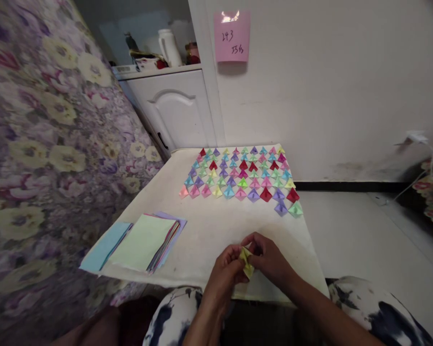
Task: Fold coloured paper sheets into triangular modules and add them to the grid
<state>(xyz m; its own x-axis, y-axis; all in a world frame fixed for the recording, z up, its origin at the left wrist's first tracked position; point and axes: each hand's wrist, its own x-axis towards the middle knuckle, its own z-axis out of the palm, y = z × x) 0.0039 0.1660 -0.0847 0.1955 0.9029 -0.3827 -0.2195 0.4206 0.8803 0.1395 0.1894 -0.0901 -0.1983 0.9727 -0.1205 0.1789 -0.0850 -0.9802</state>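
Note:
Near the front edge of the table, a small yellow folded paper piece (247, 270) is held between both hands. My left hand (228, 267) is closed on its left side, thumb lying on the paper. My right hand (265, 255) pinches it from the right, with the index finger bent over the top. Parts of the paper are hidden behind the fingers. Beyond the hands, rows of folded paper pieces (241, 193) in red, pink, purple, blue, green and yellow cover the far half of the table.
The cream-covered table (202, 240) holds a pale green paper stack (144, 242) and blue paper sheets (106, 246) at left. A floral curtain (57, 144) hangs on the left. Behind stand a white cabinet (176, 113) and a wall with a pink note (232, 38).

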